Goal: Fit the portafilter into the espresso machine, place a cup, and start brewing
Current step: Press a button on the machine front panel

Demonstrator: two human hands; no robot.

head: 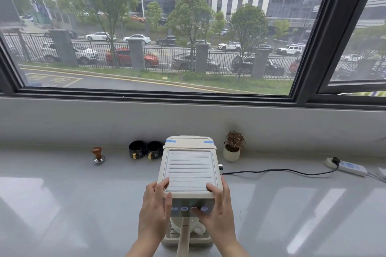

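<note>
Both hands rest on the near end of the espresso machine, which stands on the pale grey counter under the window. The left hand lies flat against the left side of the machine, fingers spread and loose, the thumb on the top edge; it grasps nothing. The right hand wraps the right near corner, thumb on top, and one finger presses a lit round button on the dark front panel, where four small buttons glow in a row. The machine is a cream plastic box with a ribbed metal plate on top and two strips of blue tape at the far corners. The portafilter handle, cream and long, points toward the person from under the panel; its head is hidden. A white cup sits on the drip tray below, mostly covered by the right hand and the handle. Far left stand a tamper with a wooden knob and two dark mugs; to the right are a small potted plant and a power strip with a black cable.
</note>
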